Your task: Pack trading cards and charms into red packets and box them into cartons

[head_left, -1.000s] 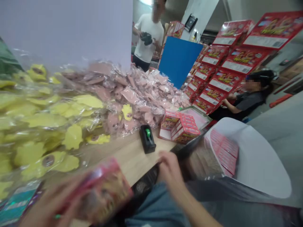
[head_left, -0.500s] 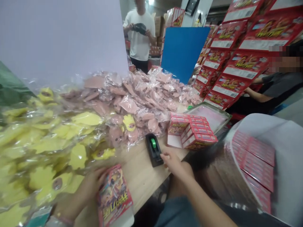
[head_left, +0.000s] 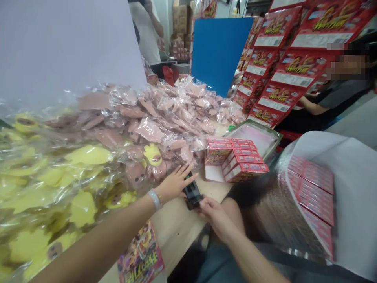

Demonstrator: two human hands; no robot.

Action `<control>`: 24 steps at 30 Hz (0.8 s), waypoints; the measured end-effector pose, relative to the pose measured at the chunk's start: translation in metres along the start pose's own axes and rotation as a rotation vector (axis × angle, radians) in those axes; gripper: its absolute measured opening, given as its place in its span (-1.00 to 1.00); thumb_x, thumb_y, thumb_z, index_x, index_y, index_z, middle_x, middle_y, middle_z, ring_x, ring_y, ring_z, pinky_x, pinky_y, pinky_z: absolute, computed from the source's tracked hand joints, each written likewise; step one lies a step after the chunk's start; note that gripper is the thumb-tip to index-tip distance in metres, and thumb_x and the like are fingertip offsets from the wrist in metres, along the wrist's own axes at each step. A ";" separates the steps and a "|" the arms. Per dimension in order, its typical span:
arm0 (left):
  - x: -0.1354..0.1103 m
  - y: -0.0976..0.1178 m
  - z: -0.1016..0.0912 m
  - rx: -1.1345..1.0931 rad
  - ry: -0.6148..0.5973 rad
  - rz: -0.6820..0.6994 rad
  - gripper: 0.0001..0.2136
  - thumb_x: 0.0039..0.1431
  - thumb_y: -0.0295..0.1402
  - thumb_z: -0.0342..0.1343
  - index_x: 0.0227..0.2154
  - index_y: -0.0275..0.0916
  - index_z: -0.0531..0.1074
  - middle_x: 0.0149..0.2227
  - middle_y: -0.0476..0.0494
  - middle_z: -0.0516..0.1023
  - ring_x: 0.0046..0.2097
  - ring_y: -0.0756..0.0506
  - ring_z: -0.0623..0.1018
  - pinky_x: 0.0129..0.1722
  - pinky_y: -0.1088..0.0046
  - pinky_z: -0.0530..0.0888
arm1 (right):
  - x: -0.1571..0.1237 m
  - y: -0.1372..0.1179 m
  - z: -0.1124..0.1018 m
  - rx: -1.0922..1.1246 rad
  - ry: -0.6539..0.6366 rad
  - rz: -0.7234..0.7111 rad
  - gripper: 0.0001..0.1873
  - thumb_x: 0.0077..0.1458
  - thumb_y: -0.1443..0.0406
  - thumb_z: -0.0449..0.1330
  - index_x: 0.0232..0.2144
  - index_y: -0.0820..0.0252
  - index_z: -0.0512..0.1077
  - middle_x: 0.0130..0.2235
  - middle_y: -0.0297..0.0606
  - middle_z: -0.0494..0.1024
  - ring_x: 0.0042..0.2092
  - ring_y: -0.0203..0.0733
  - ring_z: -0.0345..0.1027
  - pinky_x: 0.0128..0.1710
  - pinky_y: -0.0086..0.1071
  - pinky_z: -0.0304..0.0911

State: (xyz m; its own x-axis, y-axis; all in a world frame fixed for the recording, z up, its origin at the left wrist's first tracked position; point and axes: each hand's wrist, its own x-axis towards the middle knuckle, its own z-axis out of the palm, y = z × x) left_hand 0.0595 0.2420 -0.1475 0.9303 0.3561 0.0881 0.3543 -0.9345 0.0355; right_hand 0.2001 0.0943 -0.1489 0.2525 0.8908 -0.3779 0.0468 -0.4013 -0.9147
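Observation:
My left hand reaches across the wooden table with fingers stretched out, hovering over the black tape dispenser and holding nothing. My right hand rests at the near end of the dispenser, fingers curled against it at the table's edge. A red printed box lies flat on the table under my left forearm. Just beyond my left fingers are pink toys in clear bags.
A heap of yellow bagged toys fills the left. A stack of small red boxes and a tray stand right of the dispenser. A bag of red boxes sits at right. Stacked red cartons, a blue board and two other people are behind.
My left hand let go of the red box, which now lies on the table, and reached forward over the tape dispenser. My right hand stayed by the dispenser.

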 end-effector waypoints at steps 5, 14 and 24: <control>-0.011 0.020 -0.018 0.019 0.056 -0.004 -0.12 -0.27 -0.14 0.32 0.16 -0.16 0.05 0.26 -0.36 -0.10 0.25 -0.39 -0.06 0.13 0.03 0.12 | -0.011 0.031 -0.017 -0.128 0.331 -0.170 -0.82 -0.14 0.22 0.12 -0.65 0.15 0.24 -0.36 -0.14 0.37 -0.25 -0.06 0.21 -0.20 -0.25 0.11; 0.155 0.116 -0.052 -0.334 0.446 0.006 -0.58 -0.02 -0.31 0.19 -0.06 -0.25 0.34 0.02 -0.26 0.35 0.09 -0.24 0.27 0.10 0.10 0.24 | -0.009 0.011 -0.107 -0.091 0.640 -0.290 -0.74 0.05 0.12 0.01 -0.48 0.18 0.27 -0.54 -0.38 0.31 -0.46 -0.26 0.18 -0.43 -0.40 0.11; 0.188 0.116 -0.004 -0.417 0.608 -0.091 -0.73 0.06 -0.50 0.08 -0.14 -0.22 0.42 -0.01 -0.21 0.35 0.07 -0.17 0.23 0.06 0.14 0.30 | 0.010 -0.003 -0.138 0.285 0.709 -0.367 -0.81 -0.02 0.20 0.16 -0.39 0.22 0.34 -0.49 -0.40 0.36 -0.47 -0.34 0.23 -0.43 -0.44 0.18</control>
State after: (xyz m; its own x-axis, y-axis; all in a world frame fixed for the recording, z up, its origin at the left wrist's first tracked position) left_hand 0.2756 0.2005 -0.1223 0.6397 0.4829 0.5980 0.2490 -0.8662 0.4332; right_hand 0.3359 0.0746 -0.1302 0.8197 0.5712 0.0420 0.0224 0.0412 -0.9989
